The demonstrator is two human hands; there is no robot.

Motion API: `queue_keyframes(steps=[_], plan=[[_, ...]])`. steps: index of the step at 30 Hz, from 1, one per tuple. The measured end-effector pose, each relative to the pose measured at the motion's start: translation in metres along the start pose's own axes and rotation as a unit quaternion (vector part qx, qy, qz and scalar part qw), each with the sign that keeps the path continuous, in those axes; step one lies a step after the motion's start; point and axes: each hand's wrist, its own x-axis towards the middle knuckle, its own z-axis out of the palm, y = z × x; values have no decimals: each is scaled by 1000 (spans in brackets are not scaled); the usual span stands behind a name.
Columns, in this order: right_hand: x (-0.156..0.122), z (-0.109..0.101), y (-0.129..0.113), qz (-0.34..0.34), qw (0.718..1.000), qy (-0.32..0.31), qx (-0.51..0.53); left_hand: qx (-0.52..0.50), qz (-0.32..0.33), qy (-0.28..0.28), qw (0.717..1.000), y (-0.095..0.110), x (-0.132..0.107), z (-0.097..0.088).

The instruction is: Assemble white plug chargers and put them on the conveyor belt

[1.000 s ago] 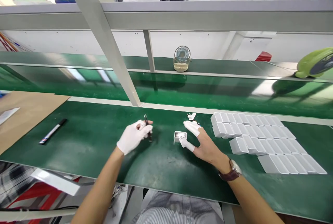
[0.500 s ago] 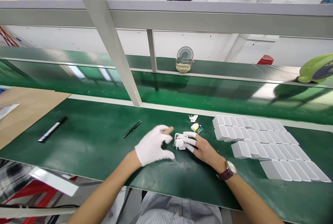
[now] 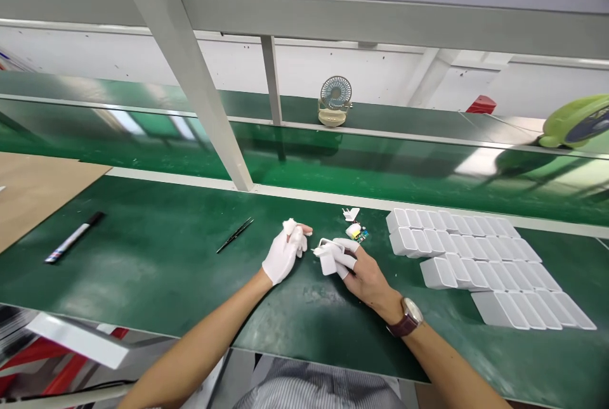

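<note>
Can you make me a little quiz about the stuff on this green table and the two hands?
1. True or false: the thin black metal tweezers lie untouched on the green table mat, to the left of the white-gloved left hand.
2. Which hand holds the small white plastic casing? A: the left hand. B: the right hand, the one with the brown wristwatch.
3. Fill the gap: the rows of white plastic boxes lie on the person's ____ side.
Key: 1 true; 2 B; 3 right.

No legible text, labels or numbers anywhere.
</note>
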Motion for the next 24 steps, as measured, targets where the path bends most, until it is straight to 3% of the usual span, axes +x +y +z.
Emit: queue_keyframes(steps=[3, 6, 9, 12, 14, 16, 18, 19, 21, 24], plan=[[4, -2, -1, 12, 1000, 28, 8, -38, 3, 22, 999, 1, -1, -5], [2, 4, 0, 39, 999, -16, 10, -49, 2, 27, 998, 2, -1, -5], [-3, 12, 0, 68, 996, -42, 36, -8, 21, 10, 1000, 1, -3, -2], [-3, 16, -3, 149, 977, 11, 155, 68, 59, -9, 996, 0, -8, 4], [-1, 16, -7, 258, 913, 66, 308, 114, 100, -27, 988, 2, -14, 10], [1, 16, -12, 355, 805, 88, 466, 166, 148, -54, 974, 6, -19, 18], [4, 16, -18, 402, 713, 73, 570, 220, 182, -63, 956, 12, -23, 27], [6, 16, -20, 413, 684, 66, 597, 241, 191, -59, 950, 14, -25, 30], [8, 18, -25, 423, 655, 60, 623, 259, 198, -43, 945, 17, -27, 33], [9, 20, -29, 424, 652, 54, 627, 265, 191, -35, 944, 16, -28, 32]])
